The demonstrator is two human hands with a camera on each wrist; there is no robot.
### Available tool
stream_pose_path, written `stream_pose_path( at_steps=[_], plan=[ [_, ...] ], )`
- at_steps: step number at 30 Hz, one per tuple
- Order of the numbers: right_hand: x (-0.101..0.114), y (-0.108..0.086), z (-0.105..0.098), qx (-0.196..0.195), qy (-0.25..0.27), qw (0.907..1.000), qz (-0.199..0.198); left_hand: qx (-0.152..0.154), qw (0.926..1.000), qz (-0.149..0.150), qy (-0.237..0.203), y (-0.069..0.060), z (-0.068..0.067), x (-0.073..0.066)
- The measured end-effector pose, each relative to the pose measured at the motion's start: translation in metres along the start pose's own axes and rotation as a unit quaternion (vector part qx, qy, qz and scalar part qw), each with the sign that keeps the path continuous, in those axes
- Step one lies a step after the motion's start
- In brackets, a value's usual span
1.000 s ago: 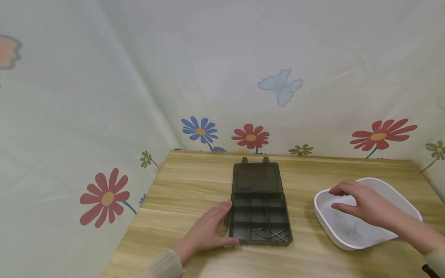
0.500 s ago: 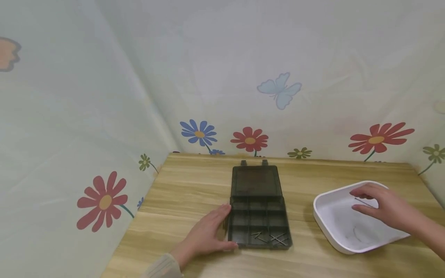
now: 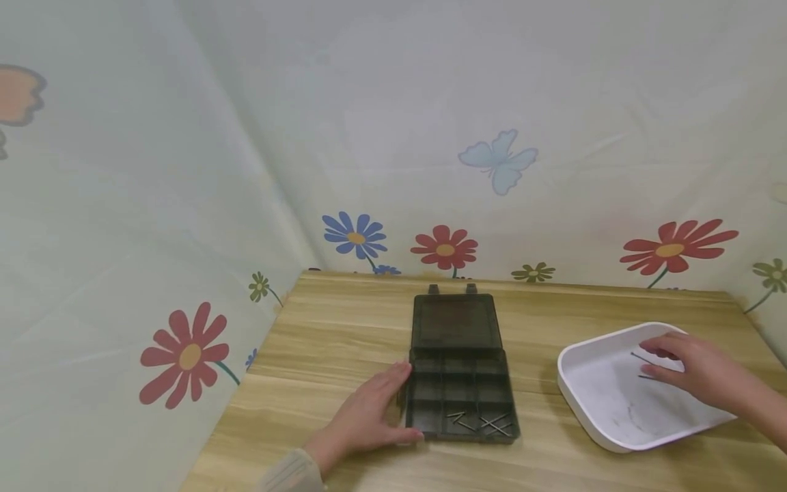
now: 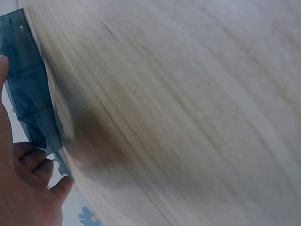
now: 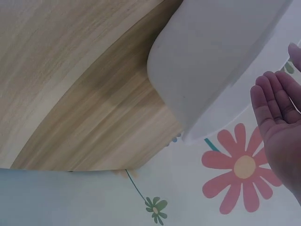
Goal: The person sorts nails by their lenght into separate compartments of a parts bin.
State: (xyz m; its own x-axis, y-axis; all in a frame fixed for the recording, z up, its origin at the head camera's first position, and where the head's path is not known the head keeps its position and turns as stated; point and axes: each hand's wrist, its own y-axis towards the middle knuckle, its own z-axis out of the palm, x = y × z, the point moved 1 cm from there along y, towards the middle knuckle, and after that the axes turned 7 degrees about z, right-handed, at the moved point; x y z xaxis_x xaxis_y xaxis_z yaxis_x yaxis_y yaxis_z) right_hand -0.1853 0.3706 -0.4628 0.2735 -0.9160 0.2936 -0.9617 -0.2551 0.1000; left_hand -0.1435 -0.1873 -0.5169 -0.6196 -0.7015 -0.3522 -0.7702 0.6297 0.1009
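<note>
A dark see-through compartment box (image 3: 427, 389) lies on the table in the head view, its lid (image 3: 455, 321) folded back. Thin metal pieces that look like nails (image 3: 494, 425) lie in its front middle and right compartments. My left hand (image 3: 365, 413) holds the box at its left side, with the thumb at the front corner. Over a white tray (image 3: 590, 413), my right hand (image 3: 701, 372) has thumb and forefinger apart. Thin nail-like pieces (image 3: 641, 357) show beside those fingertips. The right wrist view shows the right fingers nearly straight and the tray's outer wall (image 5: 197, 56).
The wooden table (image 3: 332, 328) ends at a pale curtain (image 3: 393, 123) printed with flowers and a butterfly. A strip of table separates the box from the tray. The tray's raised rim stands around the right hand.
My right hand has shifted rightward and slightly down within the tray, uncovering thin nail-like pieces near its fingertips. The left hand and the box stay together as before.
</note>
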Motion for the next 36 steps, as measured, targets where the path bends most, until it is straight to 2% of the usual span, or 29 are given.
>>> stream_pose_path(
  at_steps=[6,14,21,32,36],
  plan=[
    [-0.008,0.003,0.009,-0.016,-0.031,0.9992,-0.021,0.003,1.0,-0.004,0.006,0.0,0.001,0.0],
    [-0.017,0.006,0.019,-0.033,-0.043,0.9979,-0.035,0.004,0.9999,-0.006,0.008,0.0,0.001,0.0],
    [-0.024,0.008,0.03,-0.072,-0.047,0.9942,-0.066,-0.004,1.0,-0.001,0.008,0.0,0.002,0.0],
    [-0.029,0.014,0.04,-0.041,-0.031,0.9975,-0.049,-0.002,0.9999,-0.002,0.015,-0.002,0.002,0.002],
    [-0.033,0.016,0.043,-0.047,-0.041,0.9969,-0.049,0.001,0.9999,-0.002,0.015,-0.001,0.002,0.001]
  ],
)
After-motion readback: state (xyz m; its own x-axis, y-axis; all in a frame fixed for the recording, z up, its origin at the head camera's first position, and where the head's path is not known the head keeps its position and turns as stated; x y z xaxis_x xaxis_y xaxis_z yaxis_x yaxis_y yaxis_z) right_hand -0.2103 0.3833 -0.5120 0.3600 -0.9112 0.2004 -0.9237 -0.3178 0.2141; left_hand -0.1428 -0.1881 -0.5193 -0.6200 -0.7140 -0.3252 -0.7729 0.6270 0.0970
